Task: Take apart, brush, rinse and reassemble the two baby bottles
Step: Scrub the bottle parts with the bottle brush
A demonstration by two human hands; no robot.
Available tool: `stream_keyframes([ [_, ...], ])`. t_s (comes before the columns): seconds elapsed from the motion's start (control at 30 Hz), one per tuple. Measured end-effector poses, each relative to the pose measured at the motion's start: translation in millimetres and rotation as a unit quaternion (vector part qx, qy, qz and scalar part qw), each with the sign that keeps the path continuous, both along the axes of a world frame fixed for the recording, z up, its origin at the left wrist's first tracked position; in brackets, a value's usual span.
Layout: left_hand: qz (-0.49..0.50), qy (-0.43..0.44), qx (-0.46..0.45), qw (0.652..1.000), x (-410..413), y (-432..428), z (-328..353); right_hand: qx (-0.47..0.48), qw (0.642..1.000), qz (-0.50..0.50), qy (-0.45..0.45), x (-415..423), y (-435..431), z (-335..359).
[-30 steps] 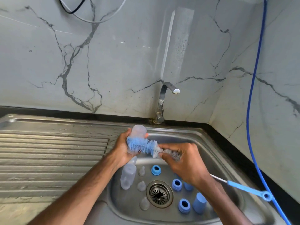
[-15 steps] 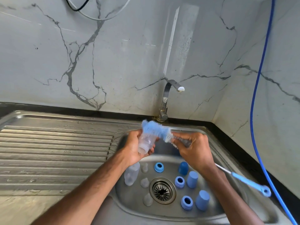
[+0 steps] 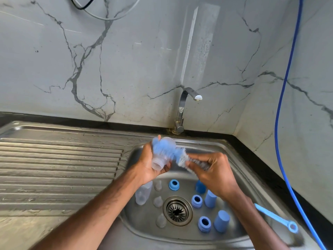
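**Bottle body under the brush; rinse and reassembly outstanding**

Step in hand: brushing. Disassembly appears complete, since the parts lie loose in the sink (image 3: 232,154).

Location of items: 1 clear bottle body (image 3: 158,162) is held above the basin, neck towards the camera. A second bottle body (image 3: 143,193) lies on the basin floor left of the drain (image 3: 177,211). Around the drain lie 3 clear teats (image 3: 158,202), 3 blue rings (image 3: 197,201) and 3 blue caps (image 3: 221,223). The tap (image 3: 182,112) shows no water running.

Left hand (image 3: 148,169): palm up, fingers curled round the held bottle body, clamped on it.

Right hand (image 3: 215,173): fingers closed round the brush (image 3: 166,150) on its shank just behind the bristles; the blue handle (image 3: 275,218) trails to the lower right past the forearm. The blue bristles lie across the bottle's closed end, apparently on the outside; blur prevents a firm finding.

Next move, in my judgement: the bristle head must be lined up with the narrow neck and pushed inside, which calls for the left hand to turn the opening towards the brush. Parts in the basin then need brushing before any rinse.
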State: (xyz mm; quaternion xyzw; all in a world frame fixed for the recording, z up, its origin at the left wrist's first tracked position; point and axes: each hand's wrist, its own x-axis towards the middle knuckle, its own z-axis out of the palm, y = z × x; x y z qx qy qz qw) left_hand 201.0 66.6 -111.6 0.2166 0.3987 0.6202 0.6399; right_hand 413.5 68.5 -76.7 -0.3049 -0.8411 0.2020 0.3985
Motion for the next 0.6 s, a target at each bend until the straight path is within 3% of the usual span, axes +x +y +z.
stream_keyframes([
  [0.07, 0.001, -0.013, 0.011, 1.0, -5, 0, -1, -0.014, 0.999, 0.039, -0.008, -1, -5, -1],
  [0.27, 0.006, 0.018, -0.012, 1.0, 2, -1, 2, -0.006, 0.996, -0.085, 0.027, 0, 12, 3],
  [0.43, 0.022, 0.016, -0.004, 1.0, 0, 0, 1, -0.023, 1.0, 0.015, -0.006, 7, 2, 4],
  [0.6, -0.007, 0.003, -0.013, 1.0, 9, -2, 11, 0.001, 0.987, -0.161, 0.025, 11, 22, 3],
])
